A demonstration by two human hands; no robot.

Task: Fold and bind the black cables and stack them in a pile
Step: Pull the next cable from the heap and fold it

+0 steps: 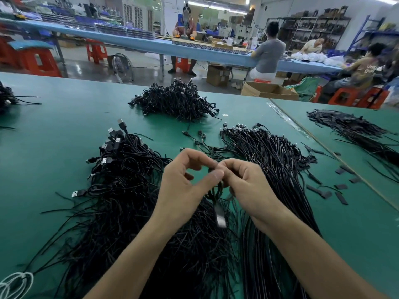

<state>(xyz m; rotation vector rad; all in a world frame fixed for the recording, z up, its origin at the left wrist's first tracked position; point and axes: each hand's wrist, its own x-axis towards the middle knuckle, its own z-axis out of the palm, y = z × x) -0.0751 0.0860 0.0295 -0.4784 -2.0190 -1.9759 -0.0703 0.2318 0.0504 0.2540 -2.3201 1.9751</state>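
Observation:
My left hand (pixel 185 182) and my right hand (pixel 246 186) meet above the green table (pixel 54 147), both pinching one folded black cable (pixel 217 192) at its top. Its looped strands and blurred USB plug hang down between my wrists. A heap of loose black USB cables (pixel 121 190) lies under my left arm. Long straight black cables (pixel 269 169) run under my right arm. A pile of bound cable bundles (pixel 177 100) sits at the far middle of the table.
Short black ties and strips (pixel 345 124) lie scattered on the right table section, beyond a seam. More black cables (pixel 6 98) sit at the far left edge. White wire (pixel 15 283) lies bottom left. Other people work at a blue bench (pixel 194 48) behind.

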